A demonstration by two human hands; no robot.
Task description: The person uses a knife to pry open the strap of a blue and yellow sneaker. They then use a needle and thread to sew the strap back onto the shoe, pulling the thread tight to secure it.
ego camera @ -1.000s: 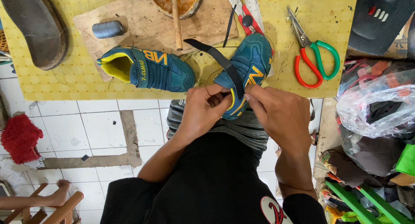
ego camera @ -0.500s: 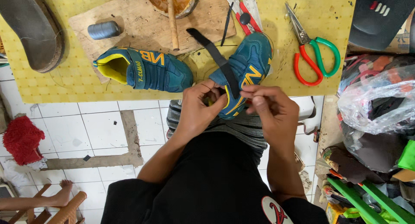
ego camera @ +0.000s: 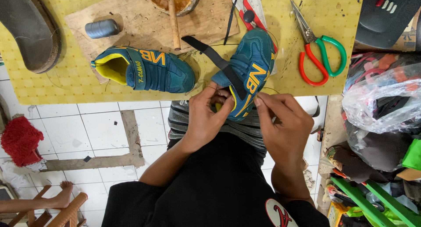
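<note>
Both hands' grip (ego camera: 210,113) (ego camera: 280,122) seemingly pinches the blue shoe's (ego camera: 250,73) heel between them

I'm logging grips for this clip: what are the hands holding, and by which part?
Both hands grip the blue-and-yellow shoe at its heel end, the left hand at the opening beside the black strap, the right hand pinching the rim.
</note>
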